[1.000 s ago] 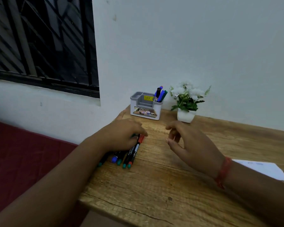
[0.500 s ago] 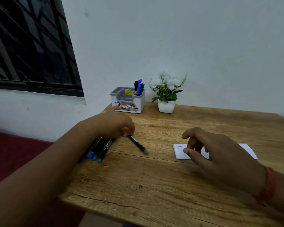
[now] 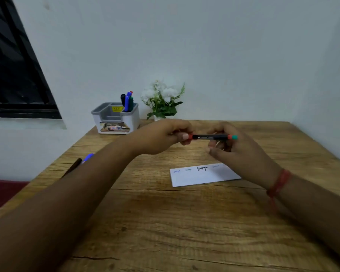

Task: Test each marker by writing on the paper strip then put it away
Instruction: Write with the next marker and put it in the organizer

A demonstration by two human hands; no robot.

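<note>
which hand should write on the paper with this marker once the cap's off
Right, probably. The right hand holds the marker by its barrel, directly above the paper strip. The left hand pinches only the red end, off to the strip's left.

Pale, plain wall (image 3: 224,55) behind and to the right, meeting a worn wooden table (image 3: 165,222) with cracked grain; dark barred window (image 3: 14,75) upper left above a white ledge; small white-flowered potted plant (image 3: 162,101) against the wall; dark red surface (image 3: 2,191) low at left.
</note>
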